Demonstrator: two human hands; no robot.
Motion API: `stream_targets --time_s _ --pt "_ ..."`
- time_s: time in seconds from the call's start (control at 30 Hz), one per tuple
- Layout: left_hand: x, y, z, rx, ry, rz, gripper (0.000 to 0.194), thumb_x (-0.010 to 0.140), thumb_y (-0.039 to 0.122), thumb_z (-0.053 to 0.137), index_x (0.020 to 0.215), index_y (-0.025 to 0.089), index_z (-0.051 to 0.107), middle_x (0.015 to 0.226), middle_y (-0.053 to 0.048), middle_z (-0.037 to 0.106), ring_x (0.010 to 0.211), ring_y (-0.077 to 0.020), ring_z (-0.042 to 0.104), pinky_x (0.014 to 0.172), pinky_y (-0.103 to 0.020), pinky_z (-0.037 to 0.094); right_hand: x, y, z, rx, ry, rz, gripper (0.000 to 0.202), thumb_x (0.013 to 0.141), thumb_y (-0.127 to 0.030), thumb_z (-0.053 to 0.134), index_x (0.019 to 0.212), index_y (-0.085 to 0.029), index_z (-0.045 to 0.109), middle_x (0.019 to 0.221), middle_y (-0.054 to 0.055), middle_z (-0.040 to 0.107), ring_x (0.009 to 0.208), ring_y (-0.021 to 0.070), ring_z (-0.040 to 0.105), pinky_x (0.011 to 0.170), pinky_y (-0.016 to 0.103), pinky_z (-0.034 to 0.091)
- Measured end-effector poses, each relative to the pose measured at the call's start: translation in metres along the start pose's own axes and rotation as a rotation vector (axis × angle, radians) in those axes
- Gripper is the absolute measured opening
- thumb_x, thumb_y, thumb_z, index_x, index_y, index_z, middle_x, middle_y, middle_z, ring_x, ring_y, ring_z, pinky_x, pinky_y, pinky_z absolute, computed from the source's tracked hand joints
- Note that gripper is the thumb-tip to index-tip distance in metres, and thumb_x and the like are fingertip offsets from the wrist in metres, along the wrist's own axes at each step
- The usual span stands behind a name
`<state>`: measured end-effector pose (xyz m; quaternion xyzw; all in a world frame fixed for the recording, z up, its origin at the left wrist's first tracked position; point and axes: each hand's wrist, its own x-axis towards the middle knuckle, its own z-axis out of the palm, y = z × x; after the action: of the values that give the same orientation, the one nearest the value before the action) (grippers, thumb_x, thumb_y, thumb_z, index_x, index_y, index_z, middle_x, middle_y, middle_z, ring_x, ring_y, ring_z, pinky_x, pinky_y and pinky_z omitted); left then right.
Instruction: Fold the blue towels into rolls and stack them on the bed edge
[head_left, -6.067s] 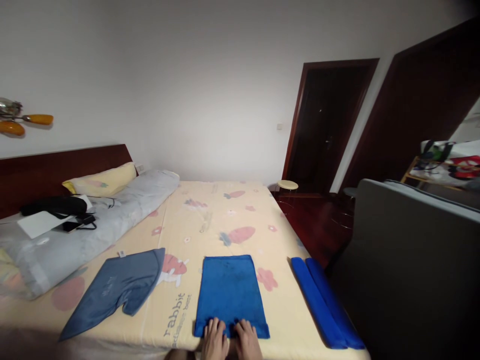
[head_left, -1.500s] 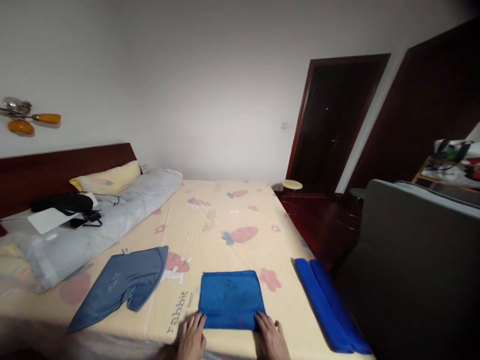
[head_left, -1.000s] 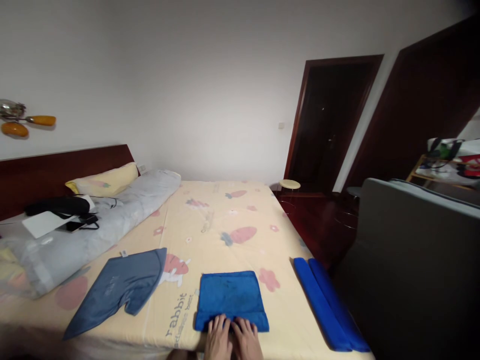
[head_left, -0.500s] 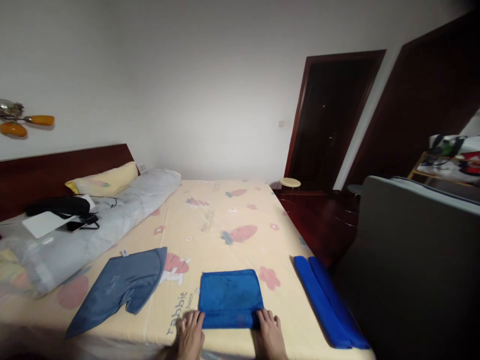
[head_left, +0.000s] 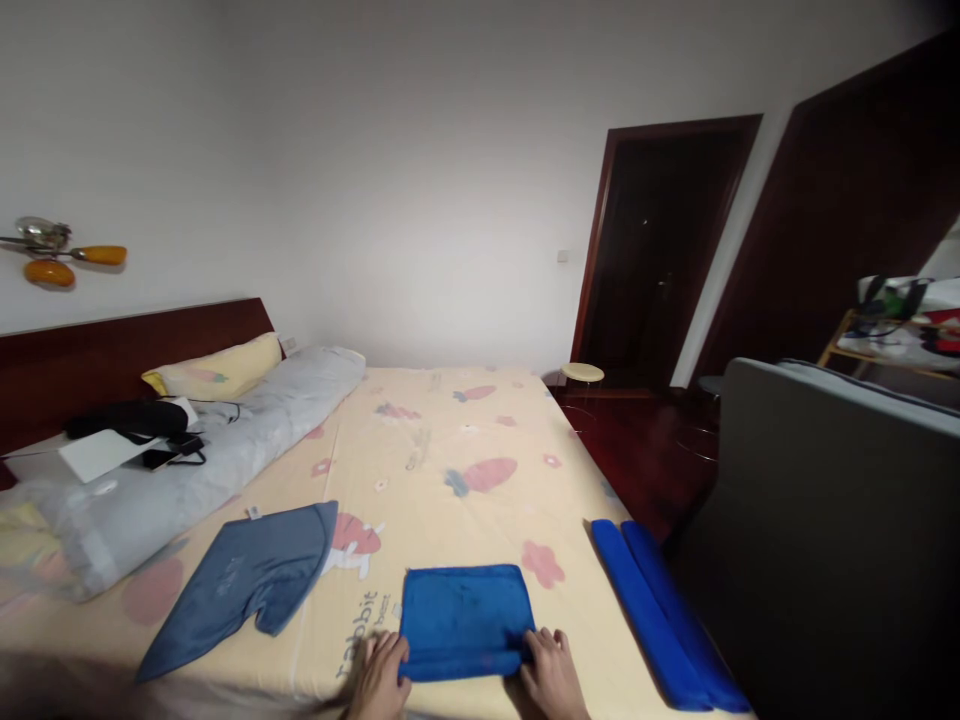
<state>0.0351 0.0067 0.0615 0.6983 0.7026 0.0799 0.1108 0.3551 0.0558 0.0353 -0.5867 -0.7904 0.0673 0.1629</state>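
A blue cloth [head_left: 466, 608] lies on the bed, with a folded strip along its near edge. My left hand [head_left: 384, 672] pinches the near left corner of this cloth. At the near right corner, the fingers of my right hand [head_left: 553, 668] are closed on the same edge. To the left lies a grey-blue piece of fabric [head_left: 251, 575] with a curved notch and a small white tag. Two long bright blue padded strips [head_left: 652, 610] rest side by side at the bed's right edge.
The bed [head_left: 420, 440] has a cream sheet with carrot and flower prints. A grey quilt [head_left: 225, 470], a yellow pillow [head_left: 217, 370] and a white laptop-like slab [head_left: 103, 455] are at the left. A round stool [head_left: 583, 373] stands beyond; a dark panel [head_left: 832, 520] rises right.
The cloth's near strip looks raised and folded farther over, away from me. Both hands stay at the near corners. The whole view has shifted slightly.
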Motion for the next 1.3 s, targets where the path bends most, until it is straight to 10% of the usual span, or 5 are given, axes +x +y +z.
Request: stream_targets --time_s 0.47,0.67,0.8,1.13,1.3 --pt "0.017 0.008 0.014 0.026 0.190 -0.274 0.039 0.080 0.008 0.039 0.108 0.026 0.061 0.115 -0.002 0.067 0.114 -0.0187 0.056 0.094 -0.033 0.038 0.001 0.006 0.016 -0.070 0.115 0.108 0.040 0.079 -0.011 0.043 0.113 -0.023 0.061 0.116 0.009 0.063 0.103 0.0262 0.057 0.087 0.039 0.039" --pt "0.008 0.043 0.049 -0.095 0.148 0.153 0.045 0.080 0.010 0.039 0.113 0.028 0.063 0.120 -0.003 0.066 0.114 -0.0189 0.056 0.099 -0.033 0.039 -0.004 -0.037 0.023 0.062 -0.059 -0.155 0.059 0.072 -0.006 0.044 0.126 -0.028 0.055 0.129 0.004 0.060 0.116 0.0232 0.053 0.101 0.037 0.033" --pt "0.010 0.059 0.070 -0.093 -0.047 0.169 0.057 0.076 0.015 0.043 0.129 0.029 0.054 0.140 -0.002 0.054 0.131 -0.0213 0.044 0.111 -0.037 0.029 -0.005 -0.058 0.034 0.113 -0.187 -0.209 0.064 0.070 -0.014 0.050 0.133 -0.030 0.050 0.139 0.004 0.054 0.122 0.0276 0.050 0.102 0.040 0.032" --pt "-0.005 -0.004 0.056 0.021 0.006 -0.050 0.057 0.079 0.020 0.042 0.135 0.031 0.050 0.144 -0.002 0.051 0.134 -0.0218 0.040 0.112 -0.039 0.027 -0.025 0.014 0.041 0.027 -0.145 -0.024 0.067 0.071 -0.007 0.042 0.134 -0.028 0.050 0.140 0.004 0.054 0.125 0.0260 0.048 0.102 0.041 0.033" --pt "-0.003 -0.008 0.056 0.061 0.026 -0.005 0.056 0.078 0.017 0.044 0.132 0.031 0.053 0.144 -0.001 0.051 0.135 -0.0229 0.039 0.113 -0.040 0.026 -0.024 0.010 0.026 0.013 -0.133 -0.018 0.069 0.065 -0.006 0.044 0.130 -0.026 0.053 0.137 0.005 0.055 0.124 0.0264 0.048 0.102 0.041 0.030"
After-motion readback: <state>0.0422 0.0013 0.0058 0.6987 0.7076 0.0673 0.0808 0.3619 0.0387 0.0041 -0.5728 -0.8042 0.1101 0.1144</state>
